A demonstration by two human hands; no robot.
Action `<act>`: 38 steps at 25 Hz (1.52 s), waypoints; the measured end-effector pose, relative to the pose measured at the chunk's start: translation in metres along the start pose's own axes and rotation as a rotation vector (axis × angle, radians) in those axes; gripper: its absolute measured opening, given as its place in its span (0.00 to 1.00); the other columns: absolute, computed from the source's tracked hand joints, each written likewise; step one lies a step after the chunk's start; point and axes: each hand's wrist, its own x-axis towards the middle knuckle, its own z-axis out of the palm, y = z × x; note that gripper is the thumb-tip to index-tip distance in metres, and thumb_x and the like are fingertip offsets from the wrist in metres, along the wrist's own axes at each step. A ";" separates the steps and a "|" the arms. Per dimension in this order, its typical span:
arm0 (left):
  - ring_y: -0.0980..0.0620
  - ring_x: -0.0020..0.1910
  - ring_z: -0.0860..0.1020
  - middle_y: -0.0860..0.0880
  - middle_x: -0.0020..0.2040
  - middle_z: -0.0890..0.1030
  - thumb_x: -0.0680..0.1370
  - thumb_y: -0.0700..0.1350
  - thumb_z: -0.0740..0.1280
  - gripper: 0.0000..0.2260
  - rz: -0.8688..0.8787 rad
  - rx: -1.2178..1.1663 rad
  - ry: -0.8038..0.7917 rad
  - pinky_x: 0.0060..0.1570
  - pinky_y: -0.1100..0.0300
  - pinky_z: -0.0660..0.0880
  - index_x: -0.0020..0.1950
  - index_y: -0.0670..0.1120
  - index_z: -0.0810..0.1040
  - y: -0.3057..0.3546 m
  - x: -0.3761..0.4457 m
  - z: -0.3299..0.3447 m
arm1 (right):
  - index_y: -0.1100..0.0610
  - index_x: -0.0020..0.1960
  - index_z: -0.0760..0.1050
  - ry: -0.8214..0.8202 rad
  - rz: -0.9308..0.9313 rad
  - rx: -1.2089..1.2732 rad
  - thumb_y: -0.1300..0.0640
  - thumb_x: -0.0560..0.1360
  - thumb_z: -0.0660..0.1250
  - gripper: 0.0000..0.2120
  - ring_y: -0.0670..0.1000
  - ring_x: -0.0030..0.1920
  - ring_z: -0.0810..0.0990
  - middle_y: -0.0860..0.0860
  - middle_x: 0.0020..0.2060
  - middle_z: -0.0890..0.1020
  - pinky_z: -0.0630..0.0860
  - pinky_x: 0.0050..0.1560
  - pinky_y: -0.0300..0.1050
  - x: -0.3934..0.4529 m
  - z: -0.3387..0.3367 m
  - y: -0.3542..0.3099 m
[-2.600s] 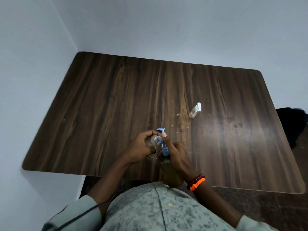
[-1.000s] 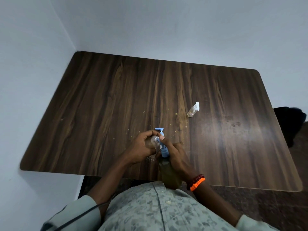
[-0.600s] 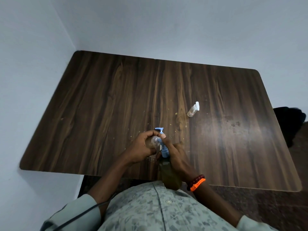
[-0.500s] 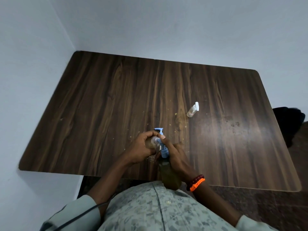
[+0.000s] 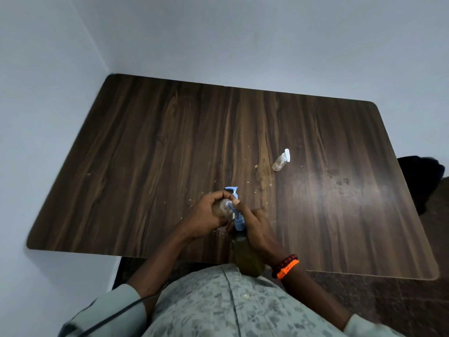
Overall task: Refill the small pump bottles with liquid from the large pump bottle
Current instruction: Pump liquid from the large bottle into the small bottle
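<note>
The large pump bottle (image 5: 246, 255), brownish with a blue pump head, stands at the table's near edge. My right hand (image 5: 255, 227) is wrapped around its neck, one finger resting on the pump top. Just left of it, my left hand (image 5: 206, 215) grips a small clear bottle (image 5: 224, 204) whose open mouth sits under the blue nozzle. A small blue pump cap (image 5: 230, 190) lies on the table beyond my fingers. A second small pump bottle (image 5: 280, 161), clear with a white head, lies on its side to the right, apart from both hands.
The dark wooden table (image 5: 170, 147) stands in a corner, with walls on its left and far sides. Small crumbs are scattered near my hands. A dark object (image 5: 422, 178) sits past the table's right edge.
Both hands keep their hold in the same place. Only the view has shifted slightly.
</note>
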 end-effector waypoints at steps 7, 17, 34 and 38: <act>0.60 0.50 0.84 0.51 0.52 0.84 0.73 0.26 0.72 0.17 -0.021 0.003 -0.006 0.49 0.63 0.81 0.58 0.43 0.80 -0.004 0.000 0.003 | 0.56 0.32 0.81 -0.018 0.066 -0.019 0.41 0.83 0.62 0.28 0.38 0.26 0.81 0.43 0.25 0.83 0.74 0.27 0.28 -0.002 -0.003 0.000; 0.55 0.52 0.84 0.50 0.52 0.83 0.74 0.26 0.71 0.17 -0.043 -0.002 -0.049 0.50 0.56 0.83 0.56 0.44 0.80 -0.003 -0.004 0.003 | 0.51 0.55 0.86 -0.061 0.141 0.137 0.27 0.69 0.63 0.32 0.63 0.49 0.85 0.60 0.50 0.88 0.82 0.55 0.60 -0.010 0.001 0.006; 0.53 0.54 0.84 0.50 0.53 0.85 0.72 0.27 0.68 0.19 -0.054 0.072 -0.102 0.59 0.49 0.80 0.57 0.46 0.82 -0.007 -0.005 0.009 | 0.61 0.60 0.82 -0.079 0.391 0.323 0.30 0.64 0.68 0.40 0.56 0.41 0.83 0.59 0.44 0.86 0.79 0.45 0.50 -0.019 0.001 0.016; 0.47 0.57 0.85 0.46 0.56 0.86 0.75 0.28 0.71 0.17 -0.057 0.061 -0.087 0.62 0.42 0.80 0.59 0.45 0.81 -0.006 -0.005 0.008 | 0.54 0.63 0.82 -0.037 0.284 0.266 0.29 0.75 0.64 0.32 0.55 0.49 0.86 0.55 0.51 0.88 0.83 0.53 0.54 -0.020 0.003 0.014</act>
